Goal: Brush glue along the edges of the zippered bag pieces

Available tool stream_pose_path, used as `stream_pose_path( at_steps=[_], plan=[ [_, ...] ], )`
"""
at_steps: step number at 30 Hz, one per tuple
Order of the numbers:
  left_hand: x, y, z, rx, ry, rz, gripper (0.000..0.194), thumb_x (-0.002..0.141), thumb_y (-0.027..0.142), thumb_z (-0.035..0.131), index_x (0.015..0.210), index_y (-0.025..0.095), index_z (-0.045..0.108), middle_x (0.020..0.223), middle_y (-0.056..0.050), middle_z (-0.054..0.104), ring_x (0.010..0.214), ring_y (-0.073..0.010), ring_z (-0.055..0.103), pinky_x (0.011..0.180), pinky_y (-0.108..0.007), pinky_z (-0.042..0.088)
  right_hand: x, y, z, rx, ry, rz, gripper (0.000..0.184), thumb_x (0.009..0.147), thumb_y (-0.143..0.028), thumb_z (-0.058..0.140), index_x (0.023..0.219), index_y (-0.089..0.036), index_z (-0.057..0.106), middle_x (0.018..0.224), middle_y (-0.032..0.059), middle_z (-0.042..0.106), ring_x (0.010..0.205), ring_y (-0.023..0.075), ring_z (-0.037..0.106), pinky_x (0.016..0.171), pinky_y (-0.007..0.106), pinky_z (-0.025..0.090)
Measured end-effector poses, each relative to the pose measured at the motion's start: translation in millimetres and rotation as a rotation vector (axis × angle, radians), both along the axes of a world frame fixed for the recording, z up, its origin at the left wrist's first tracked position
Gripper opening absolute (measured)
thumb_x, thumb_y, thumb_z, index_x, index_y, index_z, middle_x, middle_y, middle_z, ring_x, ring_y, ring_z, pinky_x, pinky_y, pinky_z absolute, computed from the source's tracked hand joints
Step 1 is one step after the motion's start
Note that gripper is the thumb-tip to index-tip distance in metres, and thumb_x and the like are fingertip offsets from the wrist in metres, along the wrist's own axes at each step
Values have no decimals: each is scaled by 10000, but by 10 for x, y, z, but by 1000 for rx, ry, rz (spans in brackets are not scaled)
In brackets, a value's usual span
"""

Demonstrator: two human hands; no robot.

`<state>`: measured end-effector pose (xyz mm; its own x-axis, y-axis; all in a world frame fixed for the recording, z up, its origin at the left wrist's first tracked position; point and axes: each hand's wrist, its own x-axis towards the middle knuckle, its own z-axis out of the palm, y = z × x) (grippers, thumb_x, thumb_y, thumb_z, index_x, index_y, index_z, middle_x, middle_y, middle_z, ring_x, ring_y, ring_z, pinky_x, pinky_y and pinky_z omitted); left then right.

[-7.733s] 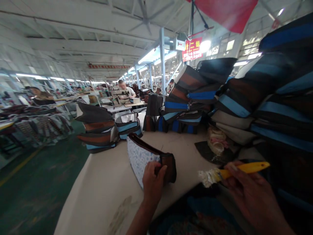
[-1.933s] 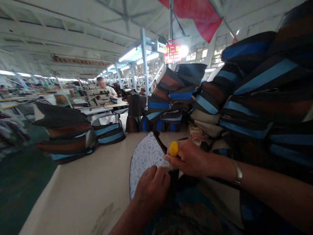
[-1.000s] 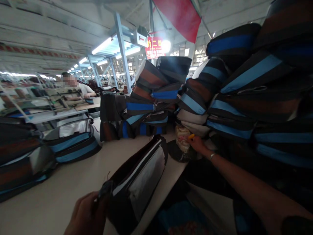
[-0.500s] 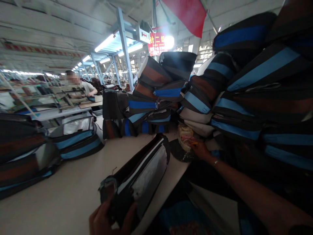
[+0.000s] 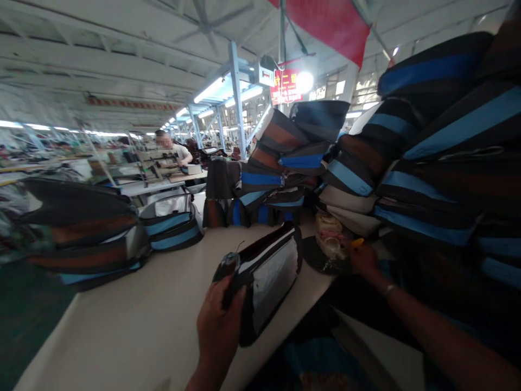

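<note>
My left hand (image 5: 222, 315) grips the near end of a dark sewn fabric piece, perhaps part of a bag, with a silvery panel (image 5: 274, 271) on its side and a white strip along its upper edge. The piece lies slantwise on the pale table, its far end pointing away from me. On the right, my right hand (image 5: 364, 260) is closed around a small yellow-handled tool (image 5: 358, 243); its working end is hidden. Just left of that hand stands a cream-coloured, messy container (image 5: 330, 234) with something pinkish in it, on a dark round base (image 5: 315, 255).
Tall stacks of dark fabric pieces with blue and brown stripes (image 5: 427, 179) rise on the right and along the back of the table (image 5: 142, 326). Smaller piles (image 5: 93, 233) sit at the left. Farther off, a person (image 5: 179, 152) works at a sewing machine.
The view has swung left, so things appear farther right. My right hand has drawn slightly back from the container, showing more of the yellow tool. My left hand still holds the fabric piece.
</note>
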<state>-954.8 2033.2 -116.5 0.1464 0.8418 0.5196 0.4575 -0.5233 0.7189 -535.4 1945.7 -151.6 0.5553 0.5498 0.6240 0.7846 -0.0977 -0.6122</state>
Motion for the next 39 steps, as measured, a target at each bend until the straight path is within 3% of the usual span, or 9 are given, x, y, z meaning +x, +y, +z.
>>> stream_pose_path(
  at_steps=[3, 6, 8, 11, 14, 19, 27, 36, 39],
  plan=[
    [37, -5, 164, -38, -67, -87, 320, 837, 421, 605, 1057, 202, 680, 1024, -40, 681, 920, -203, 660, 833, -318, 520, -121, -21, 237, 5, 55, -90, 549, 800, -542, 624, 389, -292, 360, 325, 24, 318, 326, 193, 380, 389, 345, 258],
    [94, -49, 294, -75, -124, -163, 302, 841, 410, 608, 1052, 211, 692, 1018, -33, 682, 917, -197, 659, 832, -308, 516, -472, -15, 682, 55, 96, -26, 394, 832, -537, 579, 598, -220, 599, 507, 88, 556, 496, 255, 563, 489, 379, 434],
    [133, -100, 364, -102, -146, -213, 288, 852, 402, 599, 1055, 222, 698, 1030, -30, 679, 932, -195, 653, 838, -303, 512, -870, -39, 1043, 109, 119, 97, 355, 887, -545, 537, 827, -217, 657, 710, 70, 659, 624, 233, 631, 583, 366, 517],
    [165, -181, 448, -123, -160, -264, 268, 863, 383, 596, 1060, 236, 704, 1054, -27, 673, 964, -191, 644, 861, -296, 503, -1549, -124, 1520, 296, 113, 446, 221, 895, -427, 635, 792, -232, 655, 720, 25, 631, 604, 185, 593, 559, 325, 509],
    [149, -233, 512, -127, -178, -263, 255, 851, 373, 611, 1040, 237, 715, 1048, -25, 675, 950, -191, 643, 862, -298, 502, -2043, -212, 1760, 360, -13, 691, 90, 925, -264, 616, 854, -247, 668, 816, 20, 649, 668, 179, 603, 600, 332, 510],
    [48, -259, 615, -216, -242, -295, 266, 859, 381, 603, 1045, 231, 719, 991, -13, 702, 910, -187, 654, 816, -282, 501, -2312, -172, 1683, 453, -106, 742, 113, 917, -153, 594, 923, -249, 653, 832, 16, 657, 826, 210, 651, 773, 376, 525],
    [-96, -291, 619, -282, -242, -294, 280, 862, 410, 601, 1042, 223, 707, 943, -8, 686, 879, -181, 647, 766, -263, 495, -2411, 272, 1631, 356, 24, 688, 139, 933, -246, 588, 813, -193, 636, 750, -4, 620, 636, 129, 579, 588, 254, 468],
    [-140, -304, 563, -324, -275, -280, 335, 844, 436, 616, 1070, 206, 706, 965, -27, 711, 911, -207, 658, 755, -272, 511, -2527, 236, 1561, 369, -74, 784, 85, 930, -199, 568, 880, -214, 635, 782, 3, 631, 704, 151, 602, 659, 277, 495],
    [-199, -304, 581, -299, -251, -249, 328, 868, 439, 587, 1085, 219, 700, 973, -16, 707, 905, -200, 655, 736, -262, 503, -2477, 270, 1567, 424, -30, 683, 122, 939, -209, 565, 839, -208, 634, 803, 7, 630, 709, 146, 591, 652, 274, 480]
  ],
)
